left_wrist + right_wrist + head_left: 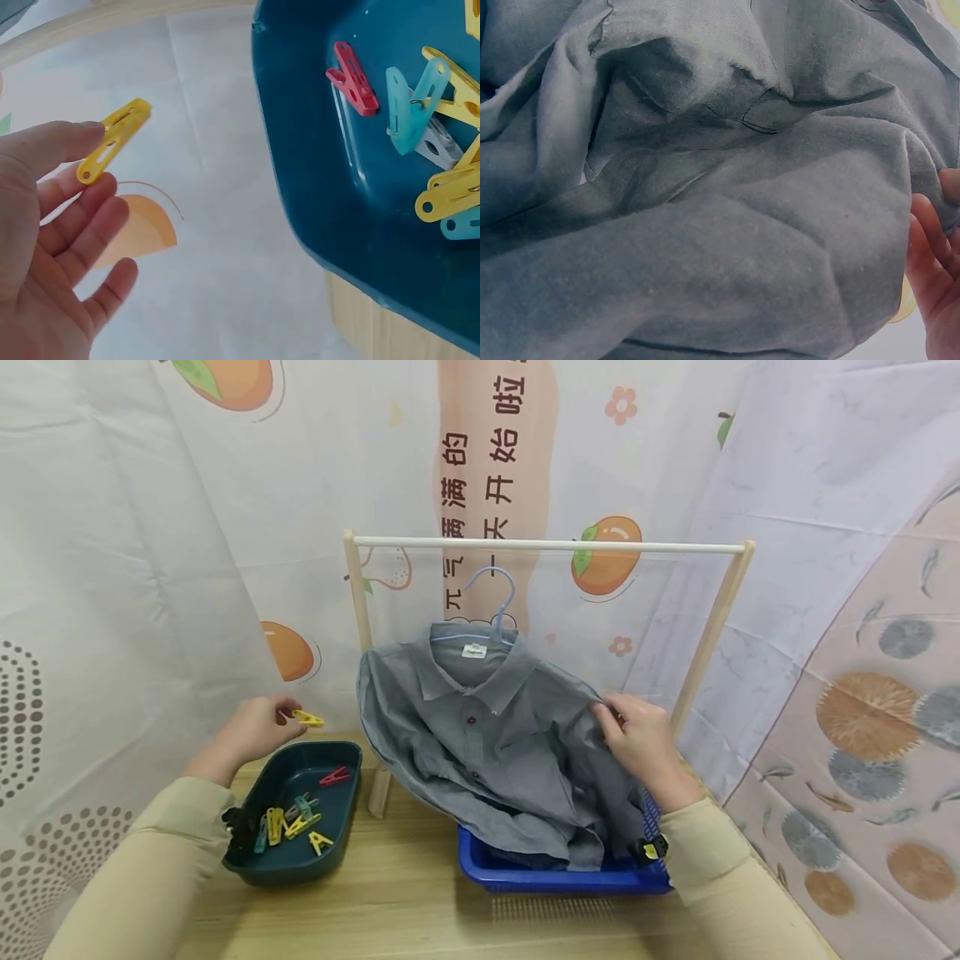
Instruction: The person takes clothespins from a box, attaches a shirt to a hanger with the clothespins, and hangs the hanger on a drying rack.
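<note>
A yellow clothespin (112, 141) is pinched between the thumb and fingers of my left hand (262, 724), just above the dark green tray (348, 793). Several clothespins in yellow, red, teal and grey lie inside that tray, among them a red clothespin (352, 79). My right hand (637, 735) pinches the shoulder of a grey collared shirt (480, 735). Inside the collar sits a light blue hanger (510, 597), its hook standing up below the rod. The shirt's lower part hangs into a blue basket (555, 883). Grey cloth fills most of the right wrist view.
A wooden rack with a white rod (547, 544) stands behind the shirt, with posts at left and right. Everything rests on a light wooden table (390, 910). Printed curtains (300, 527) surround the back and sides.
</note>
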`<action>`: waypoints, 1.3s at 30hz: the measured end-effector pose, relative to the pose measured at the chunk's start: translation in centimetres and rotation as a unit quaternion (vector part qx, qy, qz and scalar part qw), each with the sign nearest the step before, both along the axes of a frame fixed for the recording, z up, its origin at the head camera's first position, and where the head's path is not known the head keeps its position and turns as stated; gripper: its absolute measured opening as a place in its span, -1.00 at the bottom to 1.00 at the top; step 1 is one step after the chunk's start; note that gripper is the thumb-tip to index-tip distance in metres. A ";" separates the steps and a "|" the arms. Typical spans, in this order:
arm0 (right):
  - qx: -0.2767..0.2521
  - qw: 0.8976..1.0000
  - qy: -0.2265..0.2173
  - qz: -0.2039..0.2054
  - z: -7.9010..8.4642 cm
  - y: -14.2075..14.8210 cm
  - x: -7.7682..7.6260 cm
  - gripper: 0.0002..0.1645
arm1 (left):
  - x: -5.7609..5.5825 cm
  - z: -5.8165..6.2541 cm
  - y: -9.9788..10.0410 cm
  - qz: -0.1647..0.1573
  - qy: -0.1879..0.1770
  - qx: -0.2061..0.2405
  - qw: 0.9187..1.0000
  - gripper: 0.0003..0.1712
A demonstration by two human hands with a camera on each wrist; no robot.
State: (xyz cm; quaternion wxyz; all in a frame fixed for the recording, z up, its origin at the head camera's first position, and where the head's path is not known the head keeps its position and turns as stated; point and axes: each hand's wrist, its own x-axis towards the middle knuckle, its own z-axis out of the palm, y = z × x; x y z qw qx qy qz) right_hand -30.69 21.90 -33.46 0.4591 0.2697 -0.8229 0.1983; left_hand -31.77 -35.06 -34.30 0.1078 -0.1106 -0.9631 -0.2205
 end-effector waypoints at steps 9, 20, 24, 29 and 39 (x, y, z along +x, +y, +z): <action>0.003 1.000 0.008 0.003 0.1 0.0 -0.1 -0.83 | 0.7 1.0 -0.1 0.006 0.068 0.026 0.997 -0.52; 0.008 1.000 0.006 0.001 0.3 0.2 -0.1 -0.87 | 1.4 1.6 -0.9 0.013 0.160 0.018 0.987 -0.56; 0.006 1.000 0.004 -0.002 0.3 0.3 -0.1 -0.89 | 1.9 2.0 -1.1 0.010 0.171 0.027 0.985 -0.57; 0.004 1.000 0.004 -0.001 0.2 0.4 -0.1 -0.89 | 2.1 2.3 -1.6 0.005 0.180 0.035 0.983 -0.58; 0.010 1.000 0.005 0.001 0.4 0.7 -0.1 -0.91 | 2.5 2.6 -2.1 -0.005 0.213 0.050 0.976 -0.59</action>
